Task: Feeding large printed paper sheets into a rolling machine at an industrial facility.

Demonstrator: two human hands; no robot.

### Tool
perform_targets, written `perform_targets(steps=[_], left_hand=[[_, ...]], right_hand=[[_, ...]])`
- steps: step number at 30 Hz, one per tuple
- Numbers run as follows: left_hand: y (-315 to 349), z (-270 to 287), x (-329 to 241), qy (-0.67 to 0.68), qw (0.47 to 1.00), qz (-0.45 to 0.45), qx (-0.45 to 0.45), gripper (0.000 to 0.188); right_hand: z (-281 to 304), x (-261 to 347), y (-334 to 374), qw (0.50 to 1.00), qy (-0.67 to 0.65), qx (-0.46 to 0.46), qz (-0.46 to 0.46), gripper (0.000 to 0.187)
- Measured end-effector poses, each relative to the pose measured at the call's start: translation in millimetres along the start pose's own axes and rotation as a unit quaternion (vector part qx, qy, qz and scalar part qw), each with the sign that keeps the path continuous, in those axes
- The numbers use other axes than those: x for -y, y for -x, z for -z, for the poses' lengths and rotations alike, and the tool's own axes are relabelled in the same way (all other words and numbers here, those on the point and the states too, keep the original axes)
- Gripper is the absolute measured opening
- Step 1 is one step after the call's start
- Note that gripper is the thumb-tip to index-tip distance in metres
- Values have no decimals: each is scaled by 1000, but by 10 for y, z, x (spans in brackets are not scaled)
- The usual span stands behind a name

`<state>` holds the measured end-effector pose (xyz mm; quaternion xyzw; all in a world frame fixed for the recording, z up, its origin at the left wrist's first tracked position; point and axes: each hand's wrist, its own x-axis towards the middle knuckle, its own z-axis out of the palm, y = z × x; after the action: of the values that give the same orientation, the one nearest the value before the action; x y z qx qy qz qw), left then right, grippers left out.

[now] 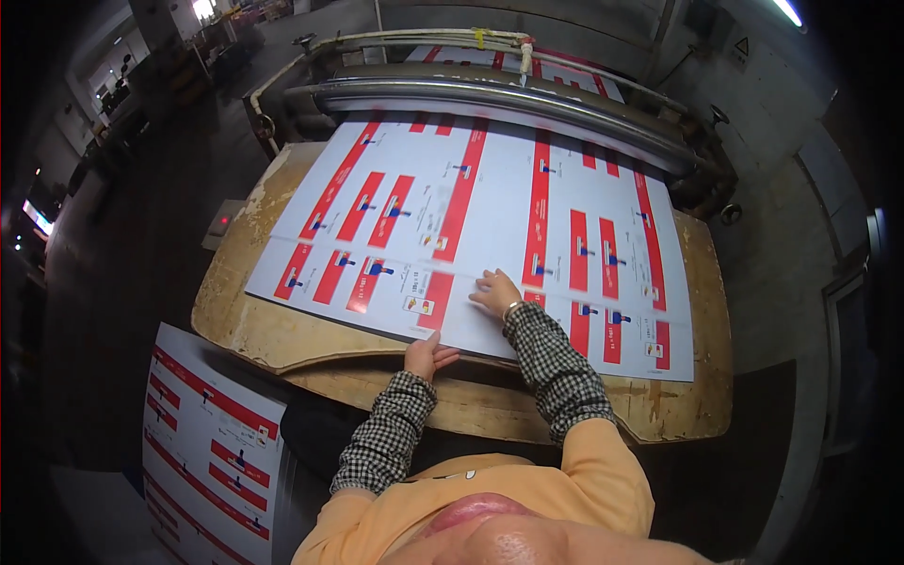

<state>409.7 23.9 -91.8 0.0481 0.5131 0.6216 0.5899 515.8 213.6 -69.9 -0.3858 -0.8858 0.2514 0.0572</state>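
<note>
White sheets point(504, 226) printed with red bars and small blue figures lie on the wooden feed table, their far end under the roller point(471, 99). A crosswise seam shows where one sheet overlaps another. At the near edge of the nearest sheet point(471, 330) is my left hand point(430, 358), thumb up on the edge and fingers stretched to the right. My right hand point(495, 294) rests on the sheet near the seam, its fingers bent slightly and apart, with nothing seen in them. Checked sleeve covers are on both forearms.
The worn wooden table point(245, 325) has a curved cut-out at its front. Below left stands a stack of similar printed sheets point(212, 443). Pipes point(414, 38) and a hand knob point(731, 215) flank the roller machine; more printed sheets point(565, 71) lie beyond it. A wall rises at the right.
</note>
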Motion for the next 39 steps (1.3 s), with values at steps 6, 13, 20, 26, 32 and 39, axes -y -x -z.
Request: perform_targets(steps=[6, 13, 20, 26, 32, 39], left_hand=[[73, -9, -114, 7, 1000, -14, 14, 31], [113, -9, -154, 3, 998, 13, 57, 29], [10, 134, -3, 29, 999, 1, 19, 33], [76, -20, -116, -1, 1000, 3, -4, 26], [43, 52, -98, 2, 1000, 15, 18, 32], [159, -93, -199, 29, 1000, -4, 12, 29]], right_hand=[[-50, 356, 656, 966, 176, 149, 120, 92], [452, 306, 417, 955, -20, 285, 85, 48], [574, 449, 610, 970, -77, 72, 219, 28], [15, 149, 676, 977, -83, 91, 176, 34], [206, 224, 299, 982, -14, 156, 109, 39], [-140, 304, 562, 985, 109, 61, 123, 64]])
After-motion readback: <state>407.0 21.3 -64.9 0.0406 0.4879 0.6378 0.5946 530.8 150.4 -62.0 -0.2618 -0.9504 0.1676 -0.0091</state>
